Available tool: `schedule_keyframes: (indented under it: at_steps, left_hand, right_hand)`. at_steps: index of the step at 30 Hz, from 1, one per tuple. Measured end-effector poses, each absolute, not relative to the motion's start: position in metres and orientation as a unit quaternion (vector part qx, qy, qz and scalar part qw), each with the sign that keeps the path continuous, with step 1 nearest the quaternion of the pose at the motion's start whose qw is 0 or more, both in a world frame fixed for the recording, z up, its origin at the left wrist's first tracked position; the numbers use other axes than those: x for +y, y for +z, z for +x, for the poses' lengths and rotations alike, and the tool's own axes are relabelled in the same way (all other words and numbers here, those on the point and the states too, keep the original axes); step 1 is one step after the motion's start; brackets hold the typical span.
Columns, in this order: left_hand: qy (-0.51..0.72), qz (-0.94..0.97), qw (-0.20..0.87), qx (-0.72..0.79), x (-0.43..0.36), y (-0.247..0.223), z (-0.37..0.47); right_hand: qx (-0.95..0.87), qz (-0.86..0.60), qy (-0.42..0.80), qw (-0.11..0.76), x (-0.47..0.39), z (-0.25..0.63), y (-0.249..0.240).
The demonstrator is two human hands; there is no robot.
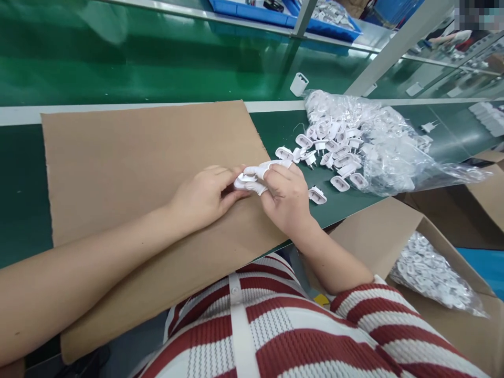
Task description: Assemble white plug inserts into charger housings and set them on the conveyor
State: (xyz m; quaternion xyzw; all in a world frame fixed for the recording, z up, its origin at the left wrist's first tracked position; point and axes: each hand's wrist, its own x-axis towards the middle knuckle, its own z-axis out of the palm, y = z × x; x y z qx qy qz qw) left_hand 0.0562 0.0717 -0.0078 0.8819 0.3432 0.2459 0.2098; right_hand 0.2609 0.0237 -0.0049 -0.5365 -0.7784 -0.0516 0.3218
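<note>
Over the right part of a brown cardboard sheet (149, 157), both hands meet at a small white plastic piece (246, 179). My left hand (207, 197) pinches its left side between thumb and fingers. White covers wrap several fingertips of my right hand (285, 191), which grips the same piece from the right. The fingers partly hide the piece. Just right of my right hand, a white plug part (317, 195) lies on the green table. A pile of similar white plug parts (340, 152) spreads beyond it, at the mouth of a clear plastic bag (389, 142).
A white block (299, 84) stands behind the pile, near a slanted metal post (397, 50). Blue trays (255, 13) line the back. An open carton (370, 236) with bagged white parts is below the table edge at right. Part of another person shows at the top right.
</note>
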Motion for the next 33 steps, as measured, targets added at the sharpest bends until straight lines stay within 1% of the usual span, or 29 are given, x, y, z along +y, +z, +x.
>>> schedule_keyframes:
  at_steps: [3, 6, 8, 11, 14, 16, 18, 21, 24, 29, 33]
  left_hand:
    - [0.217, 0.893, 0.161, 0.36, 0.071, -0.007, 0.057]
    - [0.199, 0.895, 0.147, 0.371, 0.072, -0.005, 0.057]
    - [0.205, 0.89, 0.183, 0.363, 0.073, -0.003, 0.055]
    - [0.235, 0.862, 0.288, 0.345, 0.075, -0.004, 0.051]
    - [0.262, 0.834, 0.348, 0.338, 0.072, -0.005, 0.048]
    - [0.285, 0.832, 0.351, 0.32, 0.07, -0.004, 0.048]
    - [0.305, 0.835, 0.353, 0.292, 0.068, -0.001, 0.048]
    - [0.299, 0.835, 0.382, 0.259, 0.067, 0.002, 0.047]
    - [0.279, 0.832, 0.406, 0.254, 0.068, 0.002, 0.047]
    - [0.285, 0.799, 0.455, 0.27, 0.066, -0.001, 0.049]
    - [0.29, 0.758, 0.507, 0.292, 0.064, 0.0, 0.051]
  right_hand:
    - [-0.772, -0.547, -0.042, 0.321, 0.025, 0.261, -0.007]
    - [-0.764, -0.544, 0.009, 0.346, 0.028, 0.262, -0.007]
    - [-0.755, -0.53, 0.073, 0.379, 0.029, 0.263, -0.006]
    - [-0.74, -0.498, 0.177, 0.416, 0.025, 0.267, -0.008]
    - [-0.723, -0.481, 0.229, 0.439, 0.016, 0.27, -0.014]
    - [-0.712, -0.484, 0.217, 0.459, 0.009, 0.269, -0.015]
    - [-0.705, -0.493, 0.18, 0.478, 0.004, 0.267, -0.015]
    - [-0.702, -0.495, 0.142, 0.492, 0.001, 0.262, -0.016]
    - [-0.702, -0.482, 0.156, 0.501, 0.0, 0.259, -0.02]
    - [-0.676, -0.453, 0.223, 0.537, -0.002, 0.259, -0.027]
    - [-0.674, -0.477, 0.207, 0.525, -0.003, 0.262, -0.026]
